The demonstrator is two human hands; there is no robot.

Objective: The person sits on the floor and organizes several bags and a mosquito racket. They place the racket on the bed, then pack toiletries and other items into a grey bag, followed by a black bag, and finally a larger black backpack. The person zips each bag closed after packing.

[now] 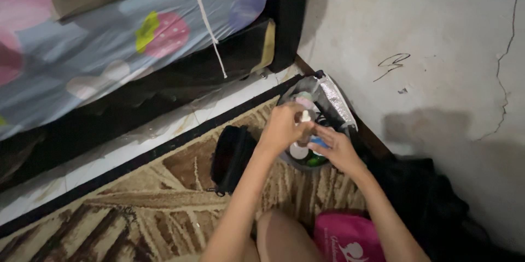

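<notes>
Over the open pouch by the wall, both hands work at one small bottle.

Left hand (281, 128) has its grip clamped round the neck of a small pale bottle (299, 144), fingers closed near the cap, while the right hand (334, 150) closes its fingertips on the same bottle lower down, from the other side. Judging by its size, the bottle is light and stiff, probably smooth plastic and a little slippery, so the narrow neck or the waist looks the surest place to hold. It hangs just above the grey pouch (342, 106), which stands open on the patterned rug (136, 213) at the rug's far edge, close to the wall (437, 49), with other small containers inside. A black bag (232, 158) lies just beside it, a pink bag (344, 237) nearer the knee.
</notes>
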